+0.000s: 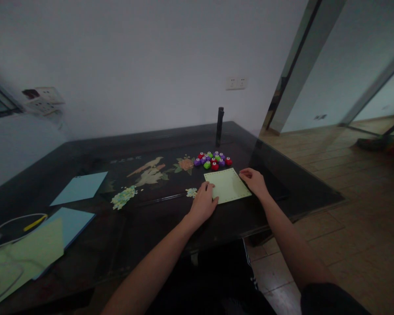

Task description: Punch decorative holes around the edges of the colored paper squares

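A pale green sheet of paper (231,186) lies flat on the dark table, with a row of small marks or holes along its edges. My left hand (203,202) rests at the sheet's left edge, thumb spread from the fingers. At the upper right edge, the fingertips of my right hand (254,180) are drawn together on the paper. Just beyond the sheet sits a cluster of several small red, purple and green knobs with white tops (213,161), which look like craft punches. Small green and blue paper bits (192,192) lie left of my left hand.
Behind the cluster a black upright stick-like object (219,127) stands on the table (157,227). A larger heap of paper bits (124,197) lies left of centre. Blue sheets (80,188), green sheets (29,249) and a white cable with a yellow piece (35,222) occupy the left side.
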A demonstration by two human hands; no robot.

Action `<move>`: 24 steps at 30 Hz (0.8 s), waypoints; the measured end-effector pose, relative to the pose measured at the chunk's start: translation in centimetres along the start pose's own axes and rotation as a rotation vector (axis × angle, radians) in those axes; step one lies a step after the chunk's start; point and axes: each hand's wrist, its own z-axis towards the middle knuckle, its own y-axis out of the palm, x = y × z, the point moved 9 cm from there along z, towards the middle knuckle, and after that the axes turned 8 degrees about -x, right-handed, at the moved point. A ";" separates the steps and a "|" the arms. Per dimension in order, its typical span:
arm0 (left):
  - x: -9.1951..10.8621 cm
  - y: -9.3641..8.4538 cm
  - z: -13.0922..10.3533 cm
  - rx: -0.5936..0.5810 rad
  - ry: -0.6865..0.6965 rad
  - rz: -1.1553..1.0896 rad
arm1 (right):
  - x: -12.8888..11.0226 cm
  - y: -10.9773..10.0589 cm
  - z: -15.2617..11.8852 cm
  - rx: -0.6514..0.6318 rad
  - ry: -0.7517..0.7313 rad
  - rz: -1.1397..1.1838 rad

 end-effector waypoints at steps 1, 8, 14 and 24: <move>0.0 0.1 0.0 -0.009 -0.008 -0.006 | 0.0 0.0 0.0 -0.002 0.000 0.012; 0.1 0.3 -0.1 -0.015 0.002 -0.009 | -0.1 0.2 0.0 -0.010 -0.006 0.019; 0.1 -0.9 0.2 0.057 0.018 -0.044 | -1.1 0.0 -0.2 0.000 -0.060 -0.074; 2.5 -7.7 -1.4 0.083 0.212 -0.109 | -7.3 -0.8 -2.3 -0.004 -0.241 0.017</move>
